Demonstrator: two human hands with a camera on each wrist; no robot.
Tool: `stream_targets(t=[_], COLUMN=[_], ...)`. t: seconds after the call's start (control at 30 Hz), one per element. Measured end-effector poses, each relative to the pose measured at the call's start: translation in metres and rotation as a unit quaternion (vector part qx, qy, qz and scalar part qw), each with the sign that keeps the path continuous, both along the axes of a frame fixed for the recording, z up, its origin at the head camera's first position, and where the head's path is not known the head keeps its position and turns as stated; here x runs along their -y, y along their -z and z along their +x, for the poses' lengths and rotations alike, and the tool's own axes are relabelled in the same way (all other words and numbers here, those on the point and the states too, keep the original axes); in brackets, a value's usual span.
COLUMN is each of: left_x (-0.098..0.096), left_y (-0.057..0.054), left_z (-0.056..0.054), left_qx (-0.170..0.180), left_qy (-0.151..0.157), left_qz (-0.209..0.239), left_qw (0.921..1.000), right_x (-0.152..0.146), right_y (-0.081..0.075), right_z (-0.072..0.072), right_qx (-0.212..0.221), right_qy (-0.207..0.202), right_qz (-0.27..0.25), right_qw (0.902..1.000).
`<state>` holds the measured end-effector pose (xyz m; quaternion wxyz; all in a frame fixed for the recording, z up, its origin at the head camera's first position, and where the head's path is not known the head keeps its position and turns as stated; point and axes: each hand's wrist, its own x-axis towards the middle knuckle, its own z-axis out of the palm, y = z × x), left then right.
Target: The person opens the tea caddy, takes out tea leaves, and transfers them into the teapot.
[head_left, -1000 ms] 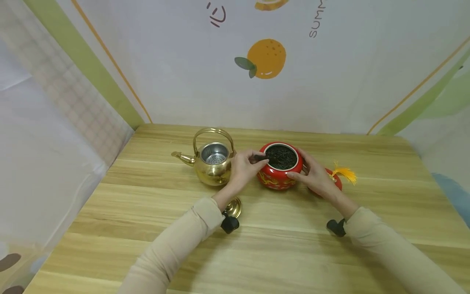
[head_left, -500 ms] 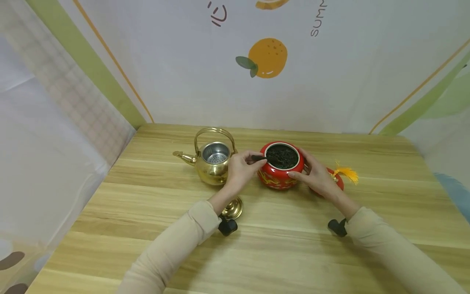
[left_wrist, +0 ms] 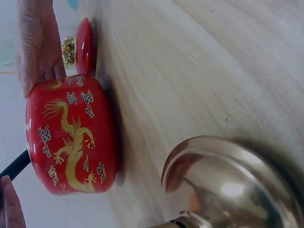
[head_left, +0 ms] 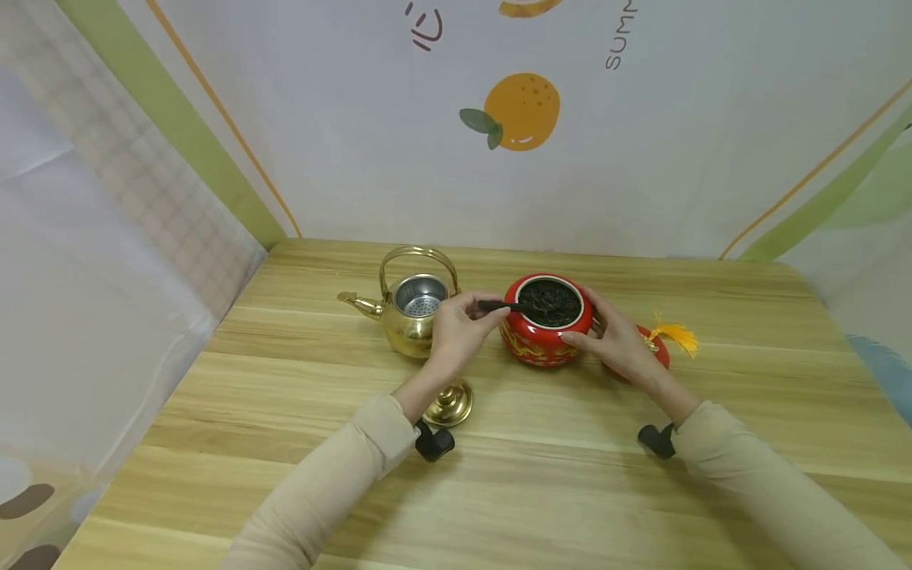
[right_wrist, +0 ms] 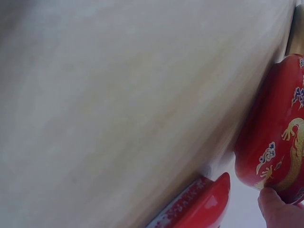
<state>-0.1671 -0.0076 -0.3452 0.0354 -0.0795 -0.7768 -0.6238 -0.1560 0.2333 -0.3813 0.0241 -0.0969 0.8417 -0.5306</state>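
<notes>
My left hand (head_left: 459,324) pinches the handle of a slim black tea scoop (head_left: 492,305) between thumb and fingers. The scoop's far end reaches over the rim into a red jar (head_left: 545,348) and blends with the dark tea leaves (head_left: 552,301). In the left wrist view, the jar's gold dragon (left_wrist: 73,147) faces the camera, with the scoop handle (left_wrist: 16,165) at its mouth. My right hand (head_left: 616,340) grips the jar's right side, thumb (right_wrist: 273,204) in front and fingers behind. The jar stands upright on the table.
A gold teapot (head_left: 412,336) with a steel strainer (head_left: 420,297) in its mouth stands left of the jar. Its gold lid (head_left: 450,404) lies by my left wrist. Behind my right hand is the jar's red lid (head_left: 655,348) with a yellow tassel (head_left: 677,336).
My left hand has drawn back a little to the left with the tea scoop, and more of its dark length shows over the jar's rim. The right hand keeps its hold on the jar.
</notes>
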Motion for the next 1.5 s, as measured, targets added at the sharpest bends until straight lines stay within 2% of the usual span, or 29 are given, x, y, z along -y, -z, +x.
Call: stream_targets(t=[0.17, 0.7, 1.0, 1.23, 1.5], left_x=[0.004, 0.011, 0.013, 0.015, 0.027], left_y=[-0.003, -0.011, -0.017, -0.021, -0.028], left_z=[0.001, 0.007, 0.009, 0.013, 0.018], left_qx=[0.008, -0.017, -0.011, -0.027, -0.048], left_qy=[-0.002, -0.003, -0.001, -0.001, 0.003], left_qz=[0.014, 0.049, 0.065, 0.07, 0.081], left_qw=[0.9999, 0.9987, 0.9978, 0.9972, 0.9956], right_x=[0.0, 0.001, 0.001, -0.001, 0.0], right_y=[0.0, -0.003, -0.003, -0.004, -0.012], right_z=[-0.001, 0.001, 0.002, 0.004, 0.011], right_qx=[-0.002, 0.01, 0.018, 0.02, -0.022], right_qy=[0.0, -0.002, 0.002, 0.001, 0.024], right_qz=[0.003, 0.003, 0.005, 0.0, 0.031], right_qw=[1.0, 0.9999, 0.9998, 0.9998, 0.999])
